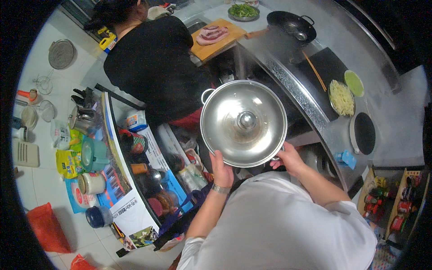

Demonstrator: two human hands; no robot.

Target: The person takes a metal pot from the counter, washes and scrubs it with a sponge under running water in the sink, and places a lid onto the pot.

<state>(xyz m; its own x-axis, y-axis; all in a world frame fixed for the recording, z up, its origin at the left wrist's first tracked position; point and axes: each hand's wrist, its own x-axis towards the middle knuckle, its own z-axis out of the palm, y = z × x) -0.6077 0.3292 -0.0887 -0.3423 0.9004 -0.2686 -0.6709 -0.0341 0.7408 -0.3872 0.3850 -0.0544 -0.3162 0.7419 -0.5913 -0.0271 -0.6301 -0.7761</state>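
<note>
A round stainless steel pot with a domed lid (227, 126) and a knob on top is held in front of my body. My left hand (221, 170), with a metal watch band at the wrist, grips its near left rim. With my right hand (287, 158) I hold it at the lower right, by the small loop handle. A second loop handle sticks out at the pot's upper left. The lid sits on the pot; what is inside is hidden.
A person in black (152, 67) stands close ahead on the left. The counter holds sliced meat on a wooden board (199, 54), a wok (287, 25), chopsticks (314, 71), a bowl of pale cut vegetable (341, 98) and chopped greens (243, 11). A crowded shelf (130, 199) stands left.
</note>
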